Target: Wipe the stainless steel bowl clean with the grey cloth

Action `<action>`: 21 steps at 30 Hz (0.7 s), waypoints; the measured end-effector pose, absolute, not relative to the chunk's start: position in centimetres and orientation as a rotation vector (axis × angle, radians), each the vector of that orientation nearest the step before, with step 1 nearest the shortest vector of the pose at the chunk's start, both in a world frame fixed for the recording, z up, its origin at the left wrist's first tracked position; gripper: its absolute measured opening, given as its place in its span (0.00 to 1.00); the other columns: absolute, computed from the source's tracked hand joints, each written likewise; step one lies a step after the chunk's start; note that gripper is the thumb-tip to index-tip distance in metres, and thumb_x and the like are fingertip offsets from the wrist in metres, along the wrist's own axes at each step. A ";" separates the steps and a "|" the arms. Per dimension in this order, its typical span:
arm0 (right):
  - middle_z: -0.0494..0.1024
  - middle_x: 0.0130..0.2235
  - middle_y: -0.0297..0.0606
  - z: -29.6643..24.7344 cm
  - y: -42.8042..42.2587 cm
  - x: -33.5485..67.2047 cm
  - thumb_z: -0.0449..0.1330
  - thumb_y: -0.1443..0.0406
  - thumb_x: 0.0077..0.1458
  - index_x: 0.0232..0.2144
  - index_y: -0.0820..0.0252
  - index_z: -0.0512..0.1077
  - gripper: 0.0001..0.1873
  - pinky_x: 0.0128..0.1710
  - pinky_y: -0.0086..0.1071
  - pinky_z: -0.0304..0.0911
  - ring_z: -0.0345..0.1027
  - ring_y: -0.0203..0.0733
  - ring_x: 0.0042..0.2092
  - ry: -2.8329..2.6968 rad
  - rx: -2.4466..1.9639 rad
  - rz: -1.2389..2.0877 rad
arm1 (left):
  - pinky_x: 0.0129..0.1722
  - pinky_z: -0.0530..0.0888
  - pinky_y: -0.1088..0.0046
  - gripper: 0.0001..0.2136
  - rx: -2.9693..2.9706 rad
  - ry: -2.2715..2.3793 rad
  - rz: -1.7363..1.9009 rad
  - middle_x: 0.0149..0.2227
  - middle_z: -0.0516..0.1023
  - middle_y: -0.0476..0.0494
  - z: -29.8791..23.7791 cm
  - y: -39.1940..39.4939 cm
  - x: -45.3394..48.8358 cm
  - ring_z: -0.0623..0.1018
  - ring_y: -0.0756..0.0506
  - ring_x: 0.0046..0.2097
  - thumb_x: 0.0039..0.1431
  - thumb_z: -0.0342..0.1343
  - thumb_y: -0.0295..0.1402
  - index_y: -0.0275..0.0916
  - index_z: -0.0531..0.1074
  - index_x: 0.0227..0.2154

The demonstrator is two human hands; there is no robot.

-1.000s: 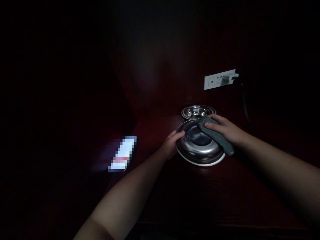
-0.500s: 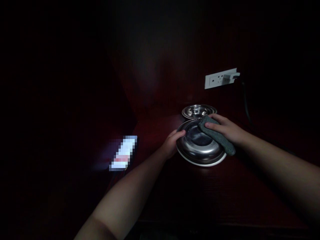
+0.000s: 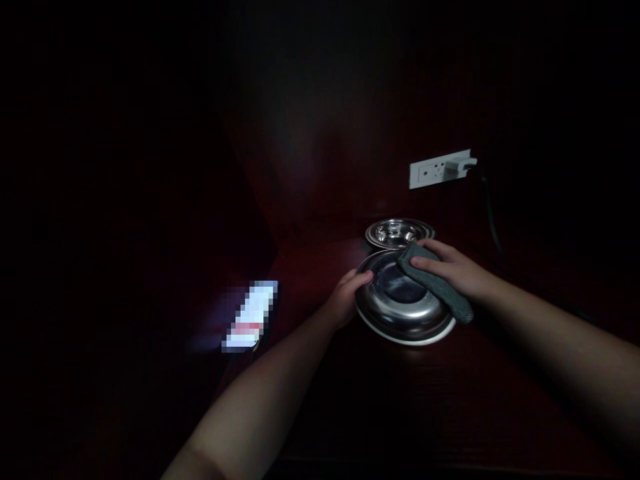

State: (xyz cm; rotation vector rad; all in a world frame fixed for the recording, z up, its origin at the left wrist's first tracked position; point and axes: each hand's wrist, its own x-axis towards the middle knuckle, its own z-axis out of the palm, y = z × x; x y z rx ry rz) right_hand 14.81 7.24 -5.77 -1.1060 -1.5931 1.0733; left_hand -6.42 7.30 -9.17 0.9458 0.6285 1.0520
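Observation:
A shiny metal bowl [image 3: 400, 320] is held with its underside turned toward me. My left hand [image 3: 350, 293] grips its left rim, the thumb lying over the edge and the other fingers mostly hidden behind. A folded grey-green cloth [image 3: 435, 280] is pinched in my right hand [image 3: 453, 267] and rests against the bowl's upper right side. Just beyond, more metal bowls [image 3: 399, 230], seemingly stacked, stand upright on the dark red surface, partly covered by the held bowl.
On the left, a lit, pixelated screen [image 3: 251, 317] glows. A white wall socket [image 3: 440, 170] with a plug in it is on the back wall, and a dark cable [image 3: 491, 217] hangs at its right. The surroundings are very dark.
The whole view has shifted, so everything sits slightly lower in the picture. Both hands keep their hold, and the cloth stays at about the same spot on the bowl.

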 end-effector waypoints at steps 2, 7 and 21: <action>0.75 0.35 0.34 -5.8 7.3 14.8 0.62 0.52 0.47 0.38 0.55 0.67 0.19 0.36 0.38 0.65 0.70 0.44 0.36 -1.601 -1.098 1.064 | 0.35 0.68 0.72 0.12 0.944 0.628 1.045 0.27 0.77 0.45 -9.1 7.3 -6.4 0.75 0.48 0.29 0.46 0.61 0.35 0.33 0.74 0.32; 0.75 0.36 0.34 -5.5 7.1 14.8 0.62 0.53 0.46 0.38 0.55 0.67 0.19 0.39 0.39 0.65 0.71 0.45 0.38 -1.632 -1.089 1.118 | 0.35 0.69 0.72 0.14 0.946 0.644 1.033 0.29 0.78 0.43 -8.8 7.2 -6.5 0.76 0.47 0.30 0.45 0.61 0.36 0.33 0.74 0.34; 0.75 0.35 0.35 -5.6 7.6 15.0 0.64 0.52 0.42 0.36 0.54 0.68 0.20 0.37 0.38 0.67 0.71 0.44 0.35 -1.387 -1.138 0.991 | 0.47 0.70 0.68 0.16 0.763 0.470 1.004 0.39 0.78 0.39 -8.4 7.0 -6.9 0.77 0.45 0.42 0.56 0.52 0.40 0.33 0.72 0.40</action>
